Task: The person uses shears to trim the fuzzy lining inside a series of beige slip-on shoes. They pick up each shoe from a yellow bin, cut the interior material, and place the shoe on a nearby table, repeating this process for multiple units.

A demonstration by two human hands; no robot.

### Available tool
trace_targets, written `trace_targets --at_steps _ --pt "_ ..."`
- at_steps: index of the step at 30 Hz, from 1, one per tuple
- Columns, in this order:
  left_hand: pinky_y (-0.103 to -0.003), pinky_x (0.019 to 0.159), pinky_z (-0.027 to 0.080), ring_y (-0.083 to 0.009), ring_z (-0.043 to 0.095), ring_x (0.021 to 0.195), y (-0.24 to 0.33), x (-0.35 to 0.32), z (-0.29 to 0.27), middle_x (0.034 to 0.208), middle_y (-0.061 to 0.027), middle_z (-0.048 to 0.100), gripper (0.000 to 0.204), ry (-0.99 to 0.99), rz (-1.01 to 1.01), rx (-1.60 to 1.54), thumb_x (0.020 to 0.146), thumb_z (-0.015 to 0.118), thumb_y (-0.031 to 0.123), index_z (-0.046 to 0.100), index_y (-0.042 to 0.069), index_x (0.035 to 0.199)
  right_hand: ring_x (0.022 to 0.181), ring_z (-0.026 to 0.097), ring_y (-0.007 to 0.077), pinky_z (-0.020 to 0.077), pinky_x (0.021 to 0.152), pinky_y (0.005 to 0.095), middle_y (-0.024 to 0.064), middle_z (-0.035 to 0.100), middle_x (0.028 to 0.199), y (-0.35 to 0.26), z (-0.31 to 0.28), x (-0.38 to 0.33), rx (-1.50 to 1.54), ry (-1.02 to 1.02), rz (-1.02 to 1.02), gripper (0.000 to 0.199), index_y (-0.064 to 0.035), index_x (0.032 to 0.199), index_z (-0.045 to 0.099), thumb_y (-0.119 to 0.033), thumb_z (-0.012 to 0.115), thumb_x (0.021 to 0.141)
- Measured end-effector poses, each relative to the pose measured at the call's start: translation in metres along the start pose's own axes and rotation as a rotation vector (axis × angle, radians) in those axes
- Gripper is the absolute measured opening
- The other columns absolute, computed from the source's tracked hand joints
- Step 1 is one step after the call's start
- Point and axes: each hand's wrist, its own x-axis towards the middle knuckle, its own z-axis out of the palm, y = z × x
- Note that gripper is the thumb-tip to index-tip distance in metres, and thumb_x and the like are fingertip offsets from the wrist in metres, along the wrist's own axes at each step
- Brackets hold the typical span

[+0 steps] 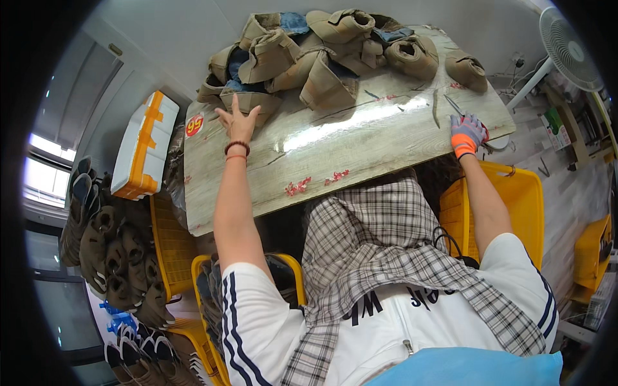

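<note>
My left hand [238, 125] is bare, its fingers spread toward the near left side of a pile of brown shoe uppers. The fingertips reach the front of one upper [254, 103]; whether they touch it I cannot tell. My right hand [468, 132] wears a grey glove with an orange cuff and rests at the table's right edge, fingers curled. From under those fingers, slim dark blades of scissors [453, 104] point away over the tabletop; the handles are mostly hidden. Several uppers show blue lining, and a lone rolled one [466, 71] lies at the right.
The wood-patterned table [360, 151] has small scraps on it. Yellow crates [524, 193] stand at the right, with another [172, 248] at the left. Finished-looking shoes [116, 257] are stacked beside a white foam box [145, 148] with orange tape. A white fan [570, 48] stands far right.
</note>
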Motion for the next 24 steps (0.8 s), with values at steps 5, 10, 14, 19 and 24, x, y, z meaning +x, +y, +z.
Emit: trace_targets --at_steps 5,10,14,19,24 --pt "-0.05 0.102 0.025 -0.0486 0.014 0.129 0.008 0.025 0.034 0.141 -0.0312 0.002 0.076 -0.136 -0.077 0.09 0.066 0.066 0.056 0.041 0.024 0.13 0.11 0.048 0.0303 0.0311 0.094 0.044 0.0149 0.051 0.12 0.007 0.01 0.004 0.015 0.063 0.047 0.044 -0.0097 0.107 0.057 -0.045 0.045 0.084" --pt "-0.042 0.099 0.031 -0.0459 0.031 0.121 -0.003 -0.016 0.036 0.133 -0.0339 0.022 0.069 -0.098 0.154 0.045 0.066 0.071 0.044 0.049 0.013 0.124 0.087 0.058 0.0279 0.0434 0.076 0.0409 0.0107 0.061 0.094 0.005 0.008 0.008 -0.011 0.035 0.057 0.028 -0.0116 0.093 0.059 -0.036 0.047 0.083" --pt "-0.04 0.09 0.038 -0.0365 0.047 0.108 0.034 -0.05 0.026 0.118 -0.0222 0.047 0.046 -0.078 0.247 0.225 0.072 0.067 0.034 0.058 0.008 0.109 0.097 0.054 0.029 0.0405 0.085 0.0395 0.0116 0.057 0.105 0.033 0.018 0.029 0.261 -0.147 0.01 0.029 -0.0142 0.102 0.06 -0.032 0.051 0.081" --pt "-0.036 0.07 0.042 -0.0278 0.055 0.079 0.185 -0.121 0.086 0.083 -0.0107 0.059 0.01 -0.075 0.669 -0.348 0.071 0.063 0.007 0.06 0.005 0.08 0.097 0.053 0.0301 0.0404 0.086 0.0401 0.0109 0.057 0.103 0.065 0.028 0.03 0.399 -0.028 -0.167 0.033 -0.015 0.102 0.06 -0.036 0.058 0.076" --pt "-0.042 0.077 0.04 -0.0344 0.049 0.093 0.312 -0.154 0.206 0.098 -0.0173 0.053 0.048 -0.211 0.76 -0.38 0.066 0.071 0.027 0.052 0.0 0.101 0.093 0.054 0.0314 0.0419 0.084 0.0405 0.0129 0.057 0.101 0.029 0.018 0.032 0.26 -0.013 -0.001 0.033 -0.0111 0.099 0.061 -0.036 0.054 0.079"
